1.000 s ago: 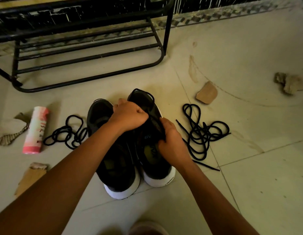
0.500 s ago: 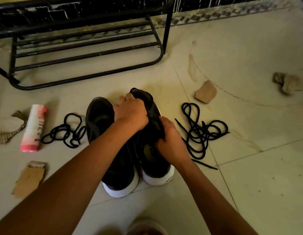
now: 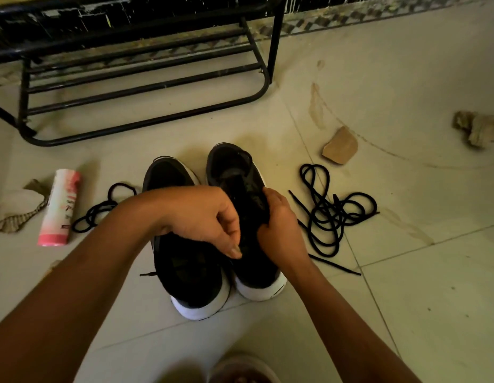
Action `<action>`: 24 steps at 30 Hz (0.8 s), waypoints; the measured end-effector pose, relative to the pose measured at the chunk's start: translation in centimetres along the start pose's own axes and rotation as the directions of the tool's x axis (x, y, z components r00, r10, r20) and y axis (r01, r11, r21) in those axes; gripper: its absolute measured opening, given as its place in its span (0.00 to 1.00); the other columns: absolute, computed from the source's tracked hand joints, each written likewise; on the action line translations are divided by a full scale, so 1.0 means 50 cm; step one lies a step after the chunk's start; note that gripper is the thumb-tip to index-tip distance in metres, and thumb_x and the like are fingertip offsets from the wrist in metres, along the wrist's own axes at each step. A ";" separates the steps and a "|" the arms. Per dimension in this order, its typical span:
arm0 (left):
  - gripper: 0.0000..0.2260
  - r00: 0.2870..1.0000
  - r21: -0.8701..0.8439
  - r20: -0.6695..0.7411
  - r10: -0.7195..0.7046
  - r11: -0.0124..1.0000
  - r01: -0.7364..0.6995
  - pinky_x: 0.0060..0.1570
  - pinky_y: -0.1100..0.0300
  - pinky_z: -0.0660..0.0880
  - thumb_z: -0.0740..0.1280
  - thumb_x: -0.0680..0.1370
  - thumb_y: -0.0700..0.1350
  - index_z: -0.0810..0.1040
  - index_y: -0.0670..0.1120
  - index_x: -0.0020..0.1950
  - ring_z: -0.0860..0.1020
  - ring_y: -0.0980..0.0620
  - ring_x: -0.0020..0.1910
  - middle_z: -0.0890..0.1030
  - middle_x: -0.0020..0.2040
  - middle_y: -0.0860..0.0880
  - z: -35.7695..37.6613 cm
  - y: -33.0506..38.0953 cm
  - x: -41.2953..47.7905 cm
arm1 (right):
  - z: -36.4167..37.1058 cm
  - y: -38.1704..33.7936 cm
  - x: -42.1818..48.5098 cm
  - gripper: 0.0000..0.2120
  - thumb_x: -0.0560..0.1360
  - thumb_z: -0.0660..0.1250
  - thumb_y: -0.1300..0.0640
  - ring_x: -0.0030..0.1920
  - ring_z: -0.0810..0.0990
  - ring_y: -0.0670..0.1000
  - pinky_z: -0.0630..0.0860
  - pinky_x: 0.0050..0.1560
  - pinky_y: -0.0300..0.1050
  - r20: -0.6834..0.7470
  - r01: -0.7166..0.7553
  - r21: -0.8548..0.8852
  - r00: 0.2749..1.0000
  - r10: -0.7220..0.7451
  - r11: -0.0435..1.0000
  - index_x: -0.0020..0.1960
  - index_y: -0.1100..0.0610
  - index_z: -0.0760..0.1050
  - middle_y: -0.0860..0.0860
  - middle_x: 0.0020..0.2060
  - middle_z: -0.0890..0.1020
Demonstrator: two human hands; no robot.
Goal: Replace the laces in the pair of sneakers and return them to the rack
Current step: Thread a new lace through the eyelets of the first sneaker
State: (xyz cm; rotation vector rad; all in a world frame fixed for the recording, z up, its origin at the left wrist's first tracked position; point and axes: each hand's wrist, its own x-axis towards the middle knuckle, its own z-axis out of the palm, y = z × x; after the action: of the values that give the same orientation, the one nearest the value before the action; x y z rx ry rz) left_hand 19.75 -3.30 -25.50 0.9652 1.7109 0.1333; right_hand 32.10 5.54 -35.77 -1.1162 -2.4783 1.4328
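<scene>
- Black fabric gripped in the right hand [image 3: 279, 225], fingers curled round the upper of the right sneaker [image 3: 234, 167] at mid-shoe.
- Left hand [image 3: 204, 219] just beside it, fingers curled toward the thumb over the gap between the shoes; pinching anything or not, impossible to tell against the black.
- Left sneaker [image 3: 185, 272] touching the right one, both flat on the tiled floor [image 3: 406, 313], white toes nearest the camera.
- Tangled lace [image 3: 327, 214] right of the pair, second lace [image 3: 102, 205] on the left, beside a pink can [image 3: 60, 208].
- Beyond, well apart, the black metal rack [image 3: 157, 27].

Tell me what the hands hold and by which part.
The right hand grips the right-side sneaker by its upper, mid-shoe; the left hand: cannot tell.
</scene>
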 end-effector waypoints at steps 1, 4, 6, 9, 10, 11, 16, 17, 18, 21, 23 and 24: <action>0.02 1.000 0.017 0.011 -0.004 1.000 0.004 0.49 0.61 0.76 0.74 0.70 0.47 0.82 0.52 0.40 0.79 0.60 0.40 0.82 0.37 0.56 -0.003 -0.004 0.000 | -0.002 0.003 -0.001 0.30 0.72 0.60 0.70 0.66 0.70 0.52 0.68 0.61 0.37 -0.005 -0.001 0.017 1.000 0.001 1.000 0.73 0.59 0.61 0.54 0.70 0.67; 0.02 0.998 -0.058 -0.066 0.004 0.998 -0.008 0.54 0.58 0.76 0.71 0.72 0.46 0.80 0.49 0.41 0.81 0.56 0.43 0.83 0.40 0.52 -0.010 -0.018 0.005 | -0.013 0.010 -0.006 0.29 0.71 0.64 0.67 0.62 0.71 0.47 0.63 0.51 0.18 -0.034 0.022 0.067 0.999 -0.020 0.997 0.71 0.56 0.65 0.52 0.67 0.69; 0.04 0.978 -0.195 -0.208 -0.012 0.980 -0.030 0.55 0.59 0.74 0.70 0.73 0.46 0.79 0.47 0.43 0.82 0.54 0.45 0.84 0.42 0.49 -0.014 -0.024 0.006 | -0.023 0.011 -0.010 0.27 0.71 0.67 0.66 0.56 0.71 0.42 0.61 0.47 0.15 -0.069 0.067 0.076 0.996 -0.061 0.995 0.68 0.55 0.70 0.51 0.62 0.72; 0.10 0.948 -0.232 -0.312 -0.067 0.973 -0.008 0.48 0.62 0.73 0.66 0.75 0.53 0.80 0.47 0.45 0.81 0.55 0.45 0.83 0.43 0.49 -0.014 -0.029 0.017 | -0.034 0.006 -0.012 0.21 0.70 0.71 0.59 0.49 0.73 0.40 0.67 0.44 0.20 -0.110 0.130 0.003 0.986 -0.129 0.991 0.63 0.53 0.75 0.48 0.52 0.75; 0.13 0.952 -0.251 -0.289 -0.103 0.968 0.028 0.46 0.63 0.73 0.62 0.77 0.54 0.80 0.47 0.45 0.81 0.55 0.45 0.83 0.43 0.50 -0.010 -0.029 0.021 | -0.037 0.003 -0.013 0.19 0.70 0.72 0.56 0.46 0.73 0.39 0.68 0.43 0.22 -0.115 0.145 -0.022 0.982 -0.147 0.989 0.61 0.53 0.77 0.47 0.49 0.75; 0.15 0.952 -0.286 -0.269 -0.146 0.956 0.065 0.45 0.62 0.73 0.58 0.79 0.54 0.79 0.46 0.45 0.82 0.54 0.44 0.83 0.42 0.50 -0.006 -0.029 0.027 | -0.040 0.000 -0.012 0.18 0.70 0.73 0.54 0.42 0.73 0.39 0.69 0.42 0.24 -0.113 0.157 -0.041 0.981 -0.160 0.987 0.59 0.53 0.78 0.46 0.46 0.75; 0.13 0.878 -0.164 -0.425 -0.221 0.973 0.165 0.34 0.62 0.69 0.62 0.78 0.54 0.75 0.45 0.46 0.80 0.56 0.30 0.83 0.33 0.48 0.016 -0.035 0.063 | -0.057 -0.009 -0.004 0.12 0.71 0.72 0.51 0.33 0.72 0.42 0.70 0.36 0.36 -0.051 0.185 -0.047 0.981 -0.187 0.982 0.54 0.52 0.81 0.44 0.31 0.75; 0.13 0.867 -0.116 -0.444 -0.227 0.974 0.196 0.34 0.62 0.70 0.63 0.77 0.56 0.73 0.46 0.48 0.80 0.56 0.30 0.83 0.32 0.48 0.019 -0.034 0.066 | -0.057 -0.011 -0.004 0.10 0.72 0.71 0.51 0.34 0.74 0.42 0.72 0.37 0.38 -0.048 0.198 -0.040 0.979 -0.200 0.979 0.53 0.52 0.82 0.45 0.33 0.77; 0.15 0.862 -0.088 -0.448 -0.238 0.971 0.222 0.35 0.61 0.71 0.64 0.76 0.58 0.70 0.46 0.51 0.80 0.55 0.30 0.83 0.32 0.47 0.021 -0.033 0.069 | -0.058 -0.013 -0.004 0.09 0.73 0.70 0.52 0.37 0.77 0.43 0.76 0.39 0.41 -0.056 0.210 -0.032 0.976 -0.212 0.977 0.52 0.51 0.82 0.46 0.36 0.80; 0.19 0.889 -0.124 -0.378 -0.257 0.966 0.226 0.38 0.57 0.79 0.65 0.74 0.61 0.72 0.47 0.54 0.83 0.53 0.31 0.84 0.35 0.47 0.019 -0.031 0.075 | -0.056 -0.016 -0.007 0.07 0.76 0.67 0.55 0.40 0.79 0.45 0.78 0.43 0.44 -0.101 0.220 0.007 0.971 -0.218 0.976 0.48 0.53 0.83 0.48 0.40 0.82; 0.17 0.914 -0.215 -0.305 -0.267 0.955 0.207 0.39 0.58 0.81 0.64 0.76 0.57 0.74 0.47 0.57 0.83 0.53 0.32 0.84 0.42 0.47 0.017 -0.029 0.078 | -0.058 -0.017 -0.010 0.08 0.76 0.66 0.56 0.37 0.79 0.46 0.77 0.41 0.43 -0.098 0.163 0.152 0.984 -0.149 0.975 0.42 0.53 0.82 0.48 0.35 0.81; 0.17 0.917 -0.276 -0.277 -0.286 0.938 0.209 0.39 0.58 0.81 0.63 0.77 0.56 0.74 0.45 0.59 0.83 0.52 0.33 0.84 0.44 0.46 0.018 -0.029 0.080 | -0.060 -0.018 -0.012 0.09 0.77 0.65 0.57 0.37 0.79 0.46 0.76 0.42 0.43 -0.069 0.110 0.292 0.993 -0.094 0.950 0.39 0.53 0.81 0.48 0.33 0.81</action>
State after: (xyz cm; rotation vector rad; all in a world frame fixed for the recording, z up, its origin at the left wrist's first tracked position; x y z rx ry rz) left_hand 19.51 -1.96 -29.62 0.5578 2.0405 0.3341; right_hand 33.23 7.06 -33.21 -0.9398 -2.1569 1.6484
